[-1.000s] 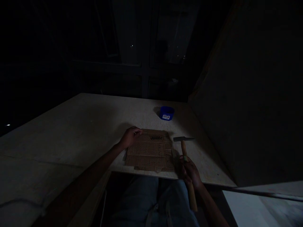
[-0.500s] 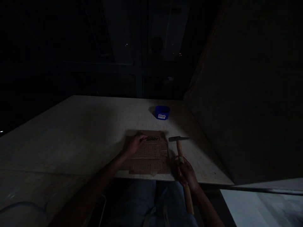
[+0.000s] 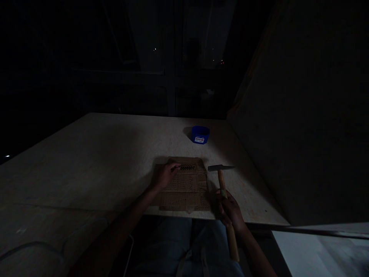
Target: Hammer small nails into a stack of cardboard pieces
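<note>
Head view, and it's pretty dark: the right hand [image 3: 230, 209] is wrapped around the wooden handle of a hammer [image 3: 221, 180], head pointing away from the body, just right of the cardboard [image 3: 181, 182]. That cardboard's flat near the front edge of the bench [image 3: 121, 146], full of little holes. The left hand [image 3: 165, 176] is over it, fingertips by a dark zigzag row [image 3: 188, 168]; can't tell if they're pinching anything. Blue tub [image 3: 200, 135] sits farther back.
</note>
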{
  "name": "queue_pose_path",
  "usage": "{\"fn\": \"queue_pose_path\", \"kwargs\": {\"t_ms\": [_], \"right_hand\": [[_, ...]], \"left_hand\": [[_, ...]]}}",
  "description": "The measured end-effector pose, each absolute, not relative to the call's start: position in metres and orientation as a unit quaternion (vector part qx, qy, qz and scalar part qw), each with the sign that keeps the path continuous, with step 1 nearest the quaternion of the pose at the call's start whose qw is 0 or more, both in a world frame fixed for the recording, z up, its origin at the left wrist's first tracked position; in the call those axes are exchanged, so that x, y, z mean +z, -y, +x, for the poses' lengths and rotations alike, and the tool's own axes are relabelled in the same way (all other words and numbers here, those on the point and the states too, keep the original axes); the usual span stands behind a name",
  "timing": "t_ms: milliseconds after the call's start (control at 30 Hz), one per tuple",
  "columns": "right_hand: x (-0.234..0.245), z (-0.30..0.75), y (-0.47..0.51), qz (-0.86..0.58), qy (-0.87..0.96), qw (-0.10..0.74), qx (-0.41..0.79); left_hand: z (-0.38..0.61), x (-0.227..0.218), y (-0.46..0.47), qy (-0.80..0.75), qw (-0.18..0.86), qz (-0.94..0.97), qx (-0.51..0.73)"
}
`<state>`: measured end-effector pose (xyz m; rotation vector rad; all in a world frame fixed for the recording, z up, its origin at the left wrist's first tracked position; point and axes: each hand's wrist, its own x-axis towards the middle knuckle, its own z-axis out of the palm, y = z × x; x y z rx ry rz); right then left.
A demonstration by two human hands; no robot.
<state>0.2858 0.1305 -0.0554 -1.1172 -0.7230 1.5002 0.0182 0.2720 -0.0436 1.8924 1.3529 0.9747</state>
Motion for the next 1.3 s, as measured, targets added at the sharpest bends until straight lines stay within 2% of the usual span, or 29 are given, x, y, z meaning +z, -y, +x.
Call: {"fn": "queue_pose_path", "kwargs": {"t_ms": [400,833,1067,1300], "right_hand": [[-0.055,0.283,-0.131,-0.497,0.311,0.537,0.606],[-0.040,0.278,-0.129,-0.497,0.357,0.494,0.618],[0.009,0.255,-0.132,-0.527,0.468,0.391,0.592],[0.046,0.233,-0.154,-0.504,0.601,0.347,0.515]], "left_hand": [[0.017,-0.050,-0.274,-0.515,0.305,0.719,0.355],[0.017,-0.065,-0.272,-0.495,0.307,0.715,0.387],[0.022,-0.061,-0.268,-0.503,0.329,0.679,0.421],[0.028,-0.064,-0.268,-0.518,0.340,0.656,0.430]]}}
